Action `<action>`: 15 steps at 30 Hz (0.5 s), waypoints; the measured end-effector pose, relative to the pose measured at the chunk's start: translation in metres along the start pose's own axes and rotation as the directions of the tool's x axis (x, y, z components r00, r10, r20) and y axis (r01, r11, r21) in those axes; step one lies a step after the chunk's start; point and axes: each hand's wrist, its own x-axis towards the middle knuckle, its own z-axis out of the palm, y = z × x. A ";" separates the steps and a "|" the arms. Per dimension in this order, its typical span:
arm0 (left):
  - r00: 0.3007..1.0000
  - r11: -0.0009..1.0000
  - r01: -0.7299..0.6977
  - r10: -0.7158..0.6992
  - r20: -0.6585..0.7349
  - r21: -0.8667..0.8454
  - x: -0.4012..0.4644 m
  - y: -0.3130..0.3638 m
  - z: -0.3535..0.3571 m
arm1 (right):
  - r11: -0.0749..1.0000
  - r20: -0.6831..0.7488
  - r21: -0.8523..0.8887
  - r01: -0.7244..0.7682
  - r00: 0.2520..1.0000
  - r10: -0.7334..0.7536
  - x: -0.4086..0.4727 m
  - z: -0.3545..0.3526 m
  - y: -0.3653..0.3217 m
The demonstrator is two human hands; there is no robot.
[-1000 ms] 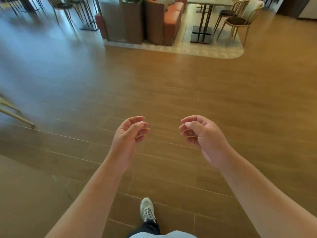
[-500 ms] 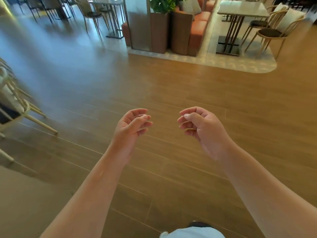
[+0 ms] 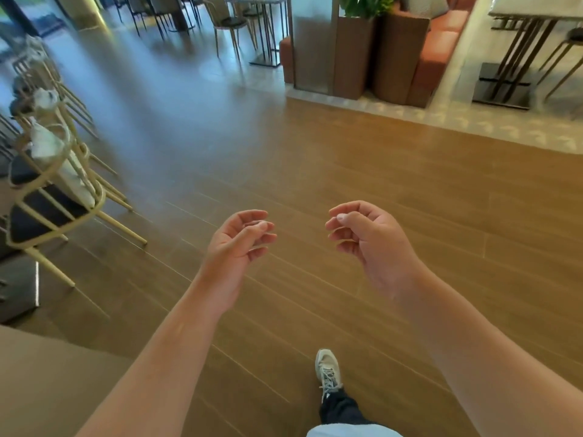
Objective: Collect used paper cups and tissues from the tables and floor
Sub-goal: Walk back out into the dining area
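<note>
No paper cup or tissue can be made out on the brown wood-plank floor (image 3: 362,171), so the step in hand is judged to be a search on foot. The row of pale metal-frame chairs with dark seats (image 3: 47,197) should be checked first, since crumpled white shapes, too blurred to be identified, lie there. The left hand (image 3: 235,247) and the right hand (image 3: 369,244) are held loosely curled, nothing gripped, and should be kept free.

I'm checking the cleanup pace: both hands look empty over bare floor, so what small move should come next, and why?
Probably keep walking toward the chairs on the left. The left hand and right hand hang loosely curled, holding nothing, and no cup or tissue shows on the wooden floor nearby. Whitish things lie on those chair seats, too blurred to identify.
</note>
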 end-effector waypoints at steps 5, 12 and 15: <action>0.999 1.000 -0.001 0.002 -0.046 0.019 0.084 0.027 0.011 | 0.999 0.045 0.031 0.021 0.999 -0.022 0.101 -0.004 -0.033; 0.993 0.999 -0.045 0.048 -0.110 0.028 0.168 0.059 0.016 | 0.999 0.129 0.016 0.043 0.991 -0.044 0.203 0.002 -0.066; 0.988 0.997 -0.073 0.076 -0.137 0.026 0.197 0.074 0.013 | 0.998 0.166 0.033 0.054 0.984 -0.059 0.233 0.007 -0.076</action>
